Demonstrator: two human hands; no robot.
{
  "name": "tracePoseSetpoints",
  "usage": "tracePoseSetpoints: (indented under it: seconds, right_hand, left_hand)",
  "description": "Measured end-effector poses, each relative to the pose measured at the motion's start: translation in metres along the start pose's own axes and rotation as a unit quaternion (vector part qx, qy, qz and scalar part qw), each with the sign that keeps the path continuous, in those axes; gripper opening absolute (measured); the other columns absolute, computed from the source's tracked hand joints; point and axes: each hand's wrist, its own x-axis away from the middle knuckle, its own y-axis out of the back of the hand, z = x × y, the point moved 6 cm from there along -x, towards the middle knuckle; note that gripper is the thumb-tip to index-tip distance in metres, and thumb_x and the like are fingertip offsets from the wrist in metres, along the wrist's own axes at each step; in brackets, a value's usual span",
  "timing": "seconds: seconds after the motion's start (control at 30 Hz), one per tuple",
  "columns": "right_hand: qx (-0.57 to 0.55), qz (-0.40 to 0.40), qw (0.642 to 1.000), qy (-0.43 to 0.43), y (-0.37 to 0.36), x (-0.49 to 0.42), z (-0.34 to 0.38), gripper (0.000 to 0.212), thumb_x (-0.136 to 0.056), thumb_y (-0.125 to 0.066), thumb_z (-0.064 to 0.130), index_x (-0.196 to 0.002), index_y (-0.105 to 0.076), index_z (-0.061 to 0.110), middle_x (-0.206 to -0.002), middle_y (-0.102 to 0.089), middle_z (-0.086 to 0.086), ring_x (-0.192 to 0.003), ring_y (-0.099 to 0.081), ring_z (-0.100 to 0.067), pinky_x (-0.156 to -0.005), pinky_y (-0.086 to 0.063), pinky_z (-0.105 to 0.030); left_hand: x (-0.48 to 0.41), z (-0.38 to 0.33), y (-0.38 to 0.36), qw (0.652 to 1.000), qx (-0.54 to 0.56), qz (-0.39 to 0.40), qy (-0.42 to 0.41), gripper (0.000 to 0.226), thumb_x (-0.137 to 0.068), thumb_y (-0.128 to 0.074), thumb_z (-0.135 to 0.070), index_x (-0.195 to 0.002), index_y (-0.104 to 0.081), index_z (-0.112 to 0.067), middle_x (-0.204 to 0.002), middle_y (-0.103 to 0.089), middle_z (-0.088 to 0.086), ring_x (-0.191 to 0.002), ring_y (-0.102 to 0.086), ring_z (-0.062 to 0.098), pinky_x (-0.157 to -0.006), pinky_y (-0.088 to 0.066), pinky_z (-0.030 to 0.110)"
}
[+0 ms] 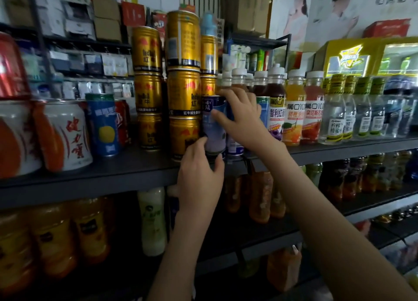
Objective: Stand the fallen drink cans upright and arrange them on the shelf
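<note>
Gold cans point(183, 92) seemingly against blue can point(216, 140)

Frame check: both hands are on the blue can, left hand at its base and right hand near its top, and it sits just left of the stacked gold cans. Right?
Not quite. The head view shows the blue can just right of the stacked gold cans, not left. The rest holds: left hand at its base, right hand near its top.
</note>
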Motion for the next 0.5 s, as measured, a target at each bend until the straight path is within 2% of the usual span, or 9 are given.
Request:
tracePoseSetpoints:
  seconds: [0.13,0.23,0.3,0.37,0.43,0.5]
  right_hand:
    - [-0.042,-0.048,0.997,0.053,0.004,0.006,-0.002,0.047,-0.086,-0.053,0.038,-0.126,-0.051,0.015,-0.128,-0.05,-0.004,-0.117,-0.037,-0.024,-0.09,-0.022,-0.035]
    - [-0.118,-0.088,0.984,0.097,0.015,0.017,-0.007,0.038,-0.085,-0.055,0.033,-0.119,-0.054,0.015,-0.117,-0.054,0.001,-0.106,-0.037,-0.014,-0.085,-0.031,-0.036]
    - [-0.154,-0.11,0.974,0.127,0.024,0.027,-0.008,0.032,-0.085,-0.055,0.031,-0.114,-0.053,0.018,-0.111,-0.054,0.005,-0.103,-0.035,-0.008,-0.085,-0.036,-0.035]
    - [-0.189,-0.115,0.963,0.155,0.03,0.038,-0.007,0.027,-0.085,-0.056,0.028,-0.111,-0.051,0.022,-0.108,-0.051,0.011,-0.103,-0.037,-0.006,-0.088,-0.037,-0.027]
    - [-0.266,-0.106,0.946,0.15,0.036,0.045,-0.011,0.025,-0.086,-0.056,0.028,-0.11,-0.048,0.028,-0.107,-0.05,0.013,-0.105,-0.044,-0.008,-0.089,-0.037,-0.019]
    - [-0.35,-0.112,0.922,0.122,0.04,0.048,-0.022,0.026,-0.093,-0.05,0.029,-0.119,-0.046,0.028,-0.115,-0.052,0.01,-0.109,-0.049,-0.01,-0.09,-0.04,-0.02]
  left_hand:
    - [-0.001,-0.011,-0.011,0.999,0.005,-0.033,0.012,0.053,-0.085,-0.066,-0.027,-0.131,-0.048,-0.008,-0.126,-0.055,0.006,-0.115,-0.052,0.02,-0.088,-0.043,0.025]
    - [-0.002,-0.024,-0.018,0.998,0.007,-0.057,0.024,0.06,-0.082,-0.068,-0.031,-0.133,-0.045,-0.007,-0.129,-0.052,0.007,-0.119,-0.048,0.02,-0.091,-0.04,0.025]
    - [-0.005,-0.029,-0.019,0.996,0.003,-0.084,0.03,0.062,-0.081,-0.067,-0.033,-0.131,-0.046,-0.005,-0.126,-0.054,0.009,-0.117,-0.05,0.023,-0.089,-0.04,0.026]
    - [-0.01,-0.031,-0.022,0.994,-0.015,-0.109,0.03,0.06,-0.078,-0.061,-0.035,-0.126,-0.049,-0.001,-0.118,-0.058,0.014,-0.11,-0.055,0.029,-0.084,-0.043,0.03]
    - [-0.011,-0.031,-0.023,0.992,-0.008,-0.119,0.041,0.06,-0.078,-0.066,-0.034,-0.125,-0.051,0.0,-0.116,-0.06,0.015,-0.108,-0.057,0.031,-0.082,-0.044,0.032]
    - [-0.007,-0.03,-0.021,0.99,0.017,-0.128,0.054,0.064,-0.076,-0.074,-0.034,-0.128,-0.051,-0.005,-0.12,-0.061,0.01,-0.112,-0.056,0.026,-0.084,-0.042,0.026]
